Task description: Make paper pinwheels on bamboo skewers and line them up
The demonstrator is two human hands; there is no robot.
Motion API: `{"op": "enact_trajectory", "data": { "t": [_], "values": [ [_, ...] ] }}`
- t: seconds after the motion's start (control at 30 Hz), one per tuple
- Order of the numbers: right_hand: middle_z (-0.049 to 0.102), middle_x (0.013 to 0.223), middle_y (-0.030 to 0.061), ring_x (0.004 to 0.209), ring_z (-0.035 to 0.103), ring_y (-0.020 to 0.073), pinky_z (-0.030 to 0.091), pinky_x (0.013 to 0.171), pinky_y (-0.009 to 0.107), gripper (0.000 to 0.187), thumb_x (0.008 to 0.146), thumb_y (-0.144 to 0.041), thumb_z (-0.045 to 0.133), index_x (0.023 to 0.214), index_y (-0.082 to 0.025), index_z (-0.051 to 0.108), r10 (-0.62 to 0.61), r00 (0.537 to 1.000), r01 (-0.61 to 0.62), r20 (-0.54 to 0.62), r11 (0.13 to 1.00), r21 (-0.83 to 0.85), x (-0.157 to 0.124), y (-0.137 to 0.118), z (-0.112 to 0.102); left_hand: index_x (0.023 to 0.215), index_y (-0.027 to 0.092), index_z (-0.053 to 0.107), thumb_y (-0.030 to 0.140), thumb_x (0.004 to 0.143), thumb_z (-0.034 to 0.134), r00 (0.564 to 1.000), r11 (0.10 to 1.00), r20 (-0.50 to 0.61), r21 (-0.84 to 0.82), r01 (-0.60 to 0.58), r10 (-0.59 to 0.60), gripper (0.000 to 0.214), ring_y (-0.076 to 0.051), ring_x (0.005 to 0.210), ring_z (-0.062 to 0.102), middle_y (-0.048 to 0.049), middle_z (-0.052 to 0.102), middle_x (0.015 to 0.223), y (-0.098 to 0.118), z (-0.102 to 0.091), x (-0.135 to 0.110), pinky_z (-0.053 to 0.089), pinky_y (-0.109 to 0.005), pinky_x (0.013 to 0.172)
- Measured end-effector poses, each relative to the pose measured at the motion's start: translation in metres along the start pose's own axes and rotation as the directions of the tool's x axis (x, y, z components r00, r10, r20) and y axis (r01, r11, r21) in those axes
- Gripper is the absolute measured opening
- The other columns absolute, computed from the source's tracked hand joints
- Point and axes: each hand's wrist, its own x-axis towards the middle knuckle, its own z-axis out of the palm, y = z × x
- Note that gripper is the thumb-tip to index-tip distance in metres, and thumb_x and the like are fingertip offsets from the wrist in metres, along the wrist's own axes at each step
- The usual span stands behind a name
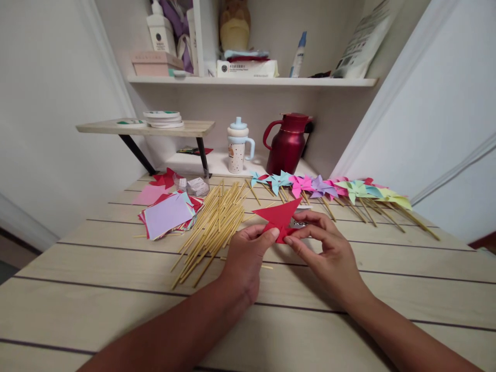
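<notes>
A folded piece of red paper [279,217] is pinched between both my hands above the wooden table [116,289]. My left hand [245,258] grips its near left edge with thumb and fingers closed. My right hand [324,247] holds its right side, fingers curled round it. Something small and metallic shows just behind my right fingers; I cannot make it out. A heap of thin wooden sticks [215,222] lies just left of my hands.
A stack of coloured paper squares [168,214] lies at the left. A row of finished paper pinwheels [333,191] on sticks lies at the back right. A red jug [289,143] and a lidded cup [237,145] stand against the wall, under shelves.
</notes>
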Motion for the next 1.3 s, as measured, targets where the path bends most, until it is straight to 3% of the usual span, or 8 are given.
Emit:
{"op": "enact_trajectory", "data": {
  "t": [0.4,0.5,0.6,0.7,0.83,1.07,1.13,1.3],
  "values": [
    [0.060,0.109,0.0056,0.107,0.060,0.0224,0.048,0.089,0.036,0.009,0.083,-0.027,0.073,0.075,-0.024,0.070,0.028,1.000,-0.028,-0.003,0.999,0.045,0.000,-0.003,-0.001,0.079,0.016,0.076,0.024,0.072,0.073,0.998,0.996,0.026,0.065,-0.063,0.061,0.012,-0.015,0.074,0.063,-0.0022,0.074,0.077,0.007,0.007,-0.006,0.047,-0.027,0.077],
    [0.061,0.111,0.0054,0.110,0.059,0.0238,0.047,0.093,0.039,0.005,0.083,-0.030,0.075,0.084,-0.026,0.072,0.023,1.000,-0.023,-0.010,0.999,0.042,0.000,-0.003,-0.001,0.077,0.017,0.076,0.026,0.072,0.072,0.998,0.993,0.020,0.106,-0.056,0.054,0.011,-0.014,0.070,0.062,-0.0004,0.072,0.074,0.008,0.004,-0.003,0.048,-0.027,0.073],
    [0.061,0.115,0.0065,0.116,0.057,0.0263,0.045,0.100,0.045,0.022,0.082,-0.033,0.076,0.102,-0.028,0.069,0.018,0.999,-0.016,-0.052,0.999,0.036,0.001,-0.001,-0.002,0.076,0.019,0.076,0.027,0.072,0.072,0.991,0.959,-0.022,0.257,-0.119,0.129,0.010,-0.014,0.066,0.061,0.0010,0.071,0.072,0.011,0.000,0.003,0.048,-0.026,0.067],
    [0.058,0.123,0.0081,0.117,0.056,0.0278,0.045,0.101,0.050,0.049,0.080,-0.033,0.078,0.125,-0.029,0.059,-0.010,0.992,0.013,-0.124,1.000,0.016,0.002,0.000,-0.005,0.075,0.018,0.076,0.022,0.071,0.072,0.942,0.840,-0.037,0.466,-0.279,0.333,0.007,-0.015,0.070,0.064,-0.0008,0.072,0.076,0.014,-0.005,0.009,0.049,-0.026,0.068],
    [0.053,0.130,0.0105,0.127,0.049,0.0309,0.042,0.106,0.052,0.066,0.079,-0.031,0.079,0.138,-0.029,0.050,-0.160,0.972,0.134,-0.170,0.979,-0.152,0.004,-0.004,-0.011,0.077,0.018,0.074,0.012,0.073,0.068,0.797,0.572,0.108,0.640,-0.513,0.594,0.009,-0.017,0.079,0.067,-0.0041,0.073,0.084,0.015,-0.008,0.011,0.052,-0.029,0.075],
    [0.047,0.135,0.0110,0.129,0.047,0.0349,0.038,0.107,0.056,0.035,0.083,-0.034,0.074,0.117,-0.029,0.066,-0.243,0.966,0.204,-0.092,0.927,-0.314,0.003,-0.010,-0.012,0.081,0.020,0.070,0.010,0.081,0.065,0.560,0.147,0.412,0.698,-0.701,0.718,0.012,-0.018,0.083,0.067,-0.0041,0.073,0.087,0.006,-0.008,0.006,0.052,-0.032,0.078],
    [0.049,0.135,0.0105,0.128,0.049,0.0355,0.038,0.105,0.056,0.027,0.084,-0.033,0.073,0.110,-0.029,0.069,-0.239,0.968,0.202,-0.082,0.926,-0.318,0.003,-0.010,-0.012,0.085,0.021,0.070,0.012,0.084,0.063,0.532,0.067,0.463,0.707,-0.704,0.709,0.012,-0.019,0.085,0.066,-0.0044,0.073,0.090,0.006,-0.009,0.004,0.051,-0.033,0.079],
    [0.055,0.132,0.0085,0.125,0.051,0.0348,0.038,0.104,0.056,0.010,0.084,-0.024,0.070,0.092,-0.028,0.074,-0.193,0.979,0.172,-0.058,0.951,-0.257,0.002,-0.012,-0.013,0.087,0.024,0.071,0.017,0.088,0.061,0.555,-0.017,0.539,0.727,-0.687,0.633,0.012,-0.020,0.087,0.065,-0.0037,0.074,0.092,0.010,-0.008,0.000,0.047,-0.036,0.082]
  ]
}}
